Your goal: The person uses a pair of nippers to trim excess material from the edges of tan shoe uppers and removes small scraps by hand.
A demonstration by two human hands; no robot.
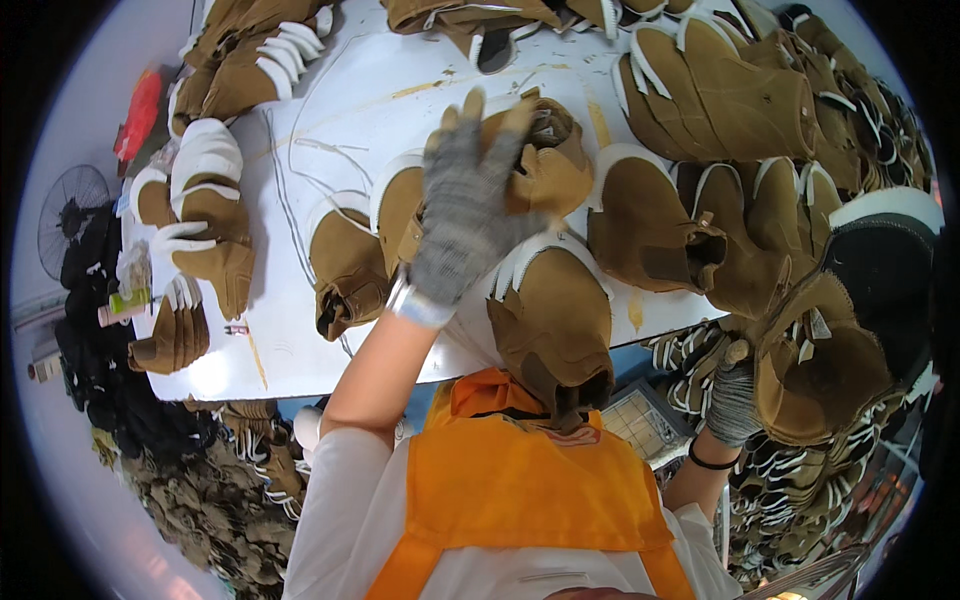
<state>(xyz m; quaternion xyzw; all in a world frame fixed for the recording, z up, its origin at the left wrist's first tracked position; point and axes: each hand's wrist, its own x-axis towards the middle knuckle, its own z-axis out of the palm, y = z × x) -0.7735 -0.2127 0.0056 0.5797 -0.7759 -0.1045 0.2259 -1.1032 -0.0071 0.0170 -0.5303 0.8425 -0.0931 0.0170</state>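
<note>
My left hand [462,205], in a grey knit glove, reaches over the table with fingers spread, above several tan boot uppers. Just past its fingertips stands a tan boot upper [560,170]; whether they touch I cannot tell. Another upper [400,205] lies partly hidden beneath the palm. At the lower right my right hand [735,400], also gloved, grips a tan boot upper [815,375] with a dark lining and white edge, held beyond the table's front edge. The fingers behind it are hidden. Close to my body, several stacked uppers [555,310] overhang the edge.
Stacks of tan uppers with white toe edges stand at the left [215,220] and far right [720,90] of the white table [330,110]. A standing fan [75,220] is at the far left. Heaps of uppers [215,510] lie below the table.
</note>
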